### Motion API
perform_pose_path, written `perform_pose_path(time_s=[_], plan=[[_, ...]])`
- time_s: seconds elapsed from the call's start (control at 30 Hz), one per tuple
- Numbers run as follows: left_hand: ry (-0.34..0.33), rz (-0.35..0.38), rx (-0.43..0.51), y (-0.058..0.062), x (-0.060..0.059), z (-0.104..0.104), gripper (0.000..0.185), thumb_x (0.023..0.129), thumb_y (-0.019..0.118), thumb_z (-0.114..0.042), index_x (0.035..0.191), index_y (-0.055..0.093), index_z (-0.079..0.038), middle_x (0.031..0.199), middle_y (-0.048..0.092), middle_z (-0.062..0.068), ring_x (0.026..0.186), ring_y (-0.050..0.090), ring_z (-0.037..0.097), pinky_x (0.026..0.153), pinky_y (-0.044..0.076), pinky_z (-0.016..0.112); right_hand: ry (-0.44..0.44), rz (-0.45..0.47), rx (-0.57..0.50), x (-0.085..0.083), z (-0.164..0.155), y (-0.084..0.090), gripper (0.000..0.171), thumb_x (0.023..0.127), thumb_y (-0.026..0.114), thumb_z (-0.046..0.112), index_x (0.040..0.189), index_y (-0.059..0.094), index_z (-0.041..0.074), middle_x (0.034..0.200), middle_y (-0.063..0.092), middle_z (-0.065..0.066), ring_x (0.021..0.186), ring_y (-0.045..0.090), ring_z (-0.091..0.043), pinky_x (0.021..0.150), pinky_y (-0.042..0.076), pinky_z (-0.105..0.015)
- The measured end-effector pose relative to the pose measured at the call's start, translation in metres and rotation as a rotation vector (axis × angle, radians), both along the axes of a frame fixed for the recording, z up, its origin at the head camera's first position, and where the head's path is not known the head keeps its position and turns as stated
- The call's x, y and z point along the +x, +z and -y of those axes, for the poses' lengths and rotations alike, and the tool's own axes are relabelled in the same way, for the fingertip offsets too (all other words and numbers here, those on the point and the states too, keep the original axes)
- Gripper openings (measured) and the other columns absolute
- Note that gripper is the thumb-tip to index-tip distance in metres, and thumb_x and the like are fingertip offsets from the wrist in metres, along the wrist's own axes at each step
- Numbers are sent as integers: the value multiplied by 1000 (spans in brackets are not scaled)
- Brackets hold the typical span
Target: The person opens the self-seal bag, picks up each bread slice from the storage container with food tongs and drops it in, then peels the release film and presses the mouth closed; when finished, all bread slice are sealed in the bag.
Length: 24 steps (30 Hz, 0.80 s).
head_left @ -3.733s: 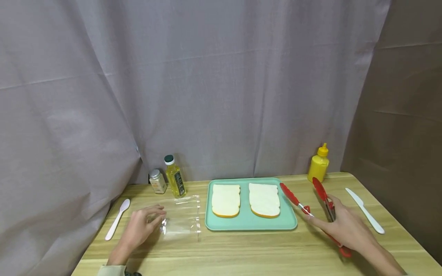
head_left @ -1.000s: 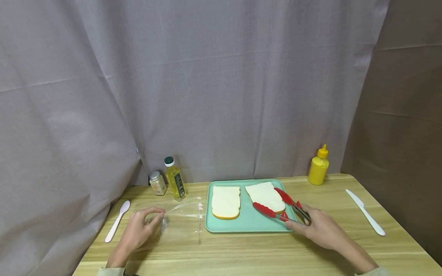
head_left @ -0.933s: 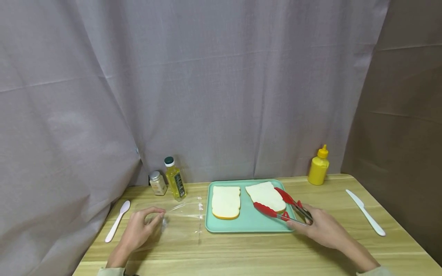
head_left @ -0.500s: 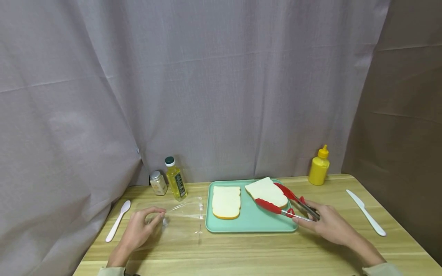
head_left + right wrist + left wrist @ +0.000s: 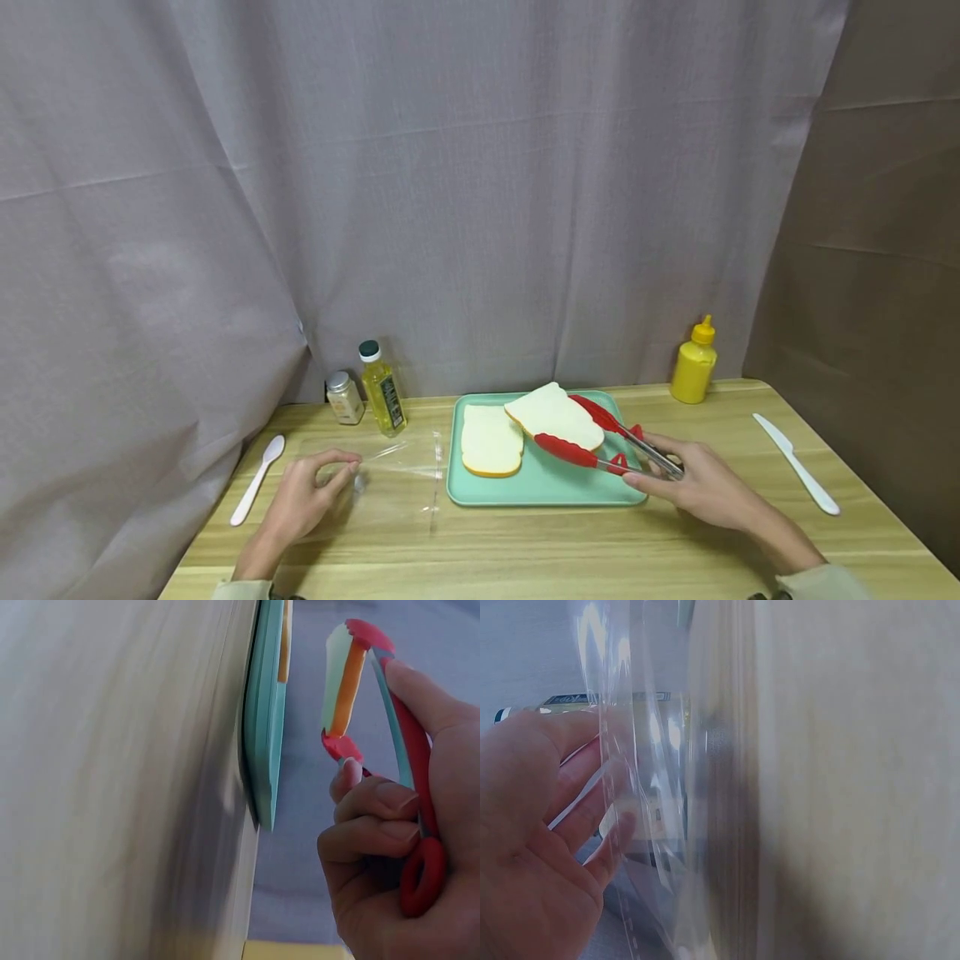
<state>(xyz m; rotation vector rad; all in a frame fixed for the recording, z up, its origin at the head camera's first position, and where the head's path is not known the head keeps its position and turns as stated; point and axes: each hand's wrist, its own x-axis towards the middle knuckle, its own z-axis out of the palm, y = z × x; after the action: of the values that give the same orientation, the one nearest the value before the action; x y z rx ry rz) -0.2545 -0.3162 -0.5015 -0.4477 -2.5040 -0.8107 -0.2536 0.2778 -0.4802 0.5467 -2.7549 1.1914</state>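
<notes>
- Squeezing a pair of red tongs (image 5: 600, 437), the right hand (image 5: 693, 492) has its grip clenched round the tong handles, fingers curled over them as the right wrist view shows.
- The tong tips clamp a slice of bread (image 5: 553, 414), one tip above it and one below; the slice is lifted off the tray and tilted, its left edge hanging over the second slice.
- That second slice of bread (image 5: 489, 440) lies flat on the left half of the teal tray (image 5: 543, 492), which sits on the wooden desk (image 5: 525, 550) near its middle.
- The left hand (image 5: 303, 498) rests on the desk left of the tray, its grip pinching the edge of a clear plastic bag (image 5: 397, 479) between thumb and fingertips; in the left wrist view the film lies across the fingers (image 5: 585, 802).
- The bag lies mostly flat on the desk, its far end just beside the tray's left rim.
- A white spoon (image 5: 257, 478) lies on the desk left of the left hand.
- A small spice jar (image 5: 344, 397) and a bottle of yellow oil (image 5: 382, 400) stand side by side at the back, beyond the bag.
- A yellow squeeze bottle (image 5: 693, 362) stands at the back right, and a white knife (image 5: 797, 473) lies well to the right of the right hand.
</notes>
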Motion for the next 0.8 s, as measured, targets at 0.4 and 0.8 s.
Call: perform_pose_path(time_s=[0.4, 0.8], plan=[[-3, 4, 13, 0, -1, -1, 14, 96, 82, -10, 111, 84, -12, 111, 85, -2, 107, 81, 25, 97, 66, 50, 163, -7, -53, -4, 35, -3, 63, 91, 89, 43, 138, 68, 7, 77, 60, 0, 60, 44, 2, 47, 41, -21], [0, 4, 13, 0, 0, -1, 14, 96, 83, -11, 111, 84, -13, 111, 85, -2, 106, 81, 23, 96, 66, 49, 329, -22, -45, -3, 61, -7, 56, 93, 87, 43, 137, 69, 14, 81, 63, 2, 62, 45, 4, 49, 43, -20]])
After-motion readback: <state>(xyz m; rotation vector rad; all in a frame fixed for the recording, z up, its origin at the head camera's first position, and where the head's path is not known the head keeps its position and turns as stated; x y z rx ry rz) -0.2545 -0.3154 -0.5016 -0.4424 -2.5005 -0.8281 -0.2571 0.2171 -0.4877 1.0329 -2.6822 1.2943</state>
